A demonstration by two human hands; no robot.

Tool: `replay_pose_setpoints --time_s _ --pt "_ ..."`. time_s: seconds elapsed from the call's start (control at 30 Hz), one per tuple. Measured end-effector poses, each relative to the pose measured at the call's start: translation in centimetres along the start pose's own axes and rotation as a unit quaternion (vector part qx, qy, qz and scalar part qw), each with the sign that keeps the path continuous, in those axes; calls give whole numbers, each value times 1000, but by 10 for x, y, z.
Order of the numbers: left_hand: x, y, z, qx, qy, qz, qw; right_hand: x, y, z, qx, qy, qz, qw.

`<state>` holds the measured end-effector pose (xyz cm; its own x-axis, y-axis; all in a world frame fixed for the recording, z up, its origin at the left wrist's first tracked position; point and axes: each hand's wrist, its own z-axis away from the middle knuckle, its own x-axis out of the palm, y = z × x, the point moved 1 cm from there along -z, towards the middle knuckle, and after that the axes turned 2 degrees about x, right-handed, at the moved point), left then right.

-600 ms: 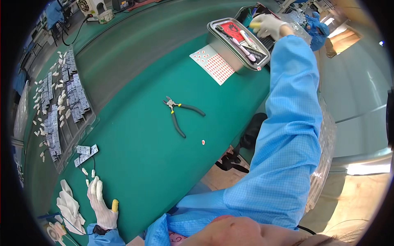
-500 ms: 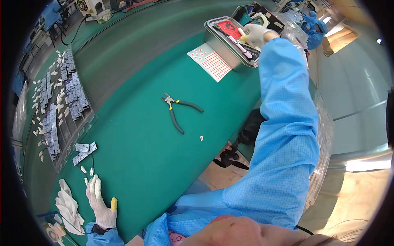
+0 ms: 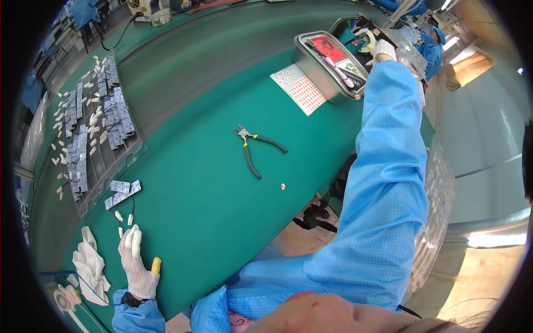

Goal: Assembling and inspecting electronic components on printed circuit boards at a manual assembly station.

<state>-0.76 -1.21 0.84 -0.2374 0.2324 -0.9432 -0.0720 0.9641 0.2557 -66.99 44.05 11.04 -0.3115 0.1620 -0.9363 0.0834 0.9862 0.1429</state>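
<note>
My left hand (image 3: 139,265), in a white glove with a yellow cover on the thumb, lies flat on the green mat with its fingers stretched out. Its fingertips are beside the white connectors (image 3: 130,219) wired to two small circuit strips (image 3: 126,193). Stretched far out to the right, my right hand (image 3: 383,51), also gloved, reaches into a dark bin of supplies. It is right by a pale roll of tape (image 3: 371,40); its fingers are mostly hidden, so a grip cannot be made out. Open-jawed cutting pliers (image 3: 244,135) lie mid-mat.
A metal box (image 3: 333,61) with tweezers and a pink-handled tool on its lid stands beside a sheet of red-and-white stickers (image 3: 302,91). One loose sticker (image 3: 283,187) lies near the mat's edge. At left are a clear tray (image 3: 119,161) of circuit strips and a white cloth (image 3: 89,263).
My right hand has moved from above the metal box's lid to the bin behind it, beside the tape roll. The view has shifted slightly; my left hand stays by the connectors.
</note>
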Motion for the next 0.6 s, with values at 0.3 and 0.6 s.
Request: replay_pose_setpoints --time_s 0.3,0.6 --pt "4 -5 -1 13 -4 -2 1000 -116 -72 96 -429 -124 -185 875" --pt "2 -1 7 14 20 -2 1000 -117 -112 339 -553 -286 -198 758"
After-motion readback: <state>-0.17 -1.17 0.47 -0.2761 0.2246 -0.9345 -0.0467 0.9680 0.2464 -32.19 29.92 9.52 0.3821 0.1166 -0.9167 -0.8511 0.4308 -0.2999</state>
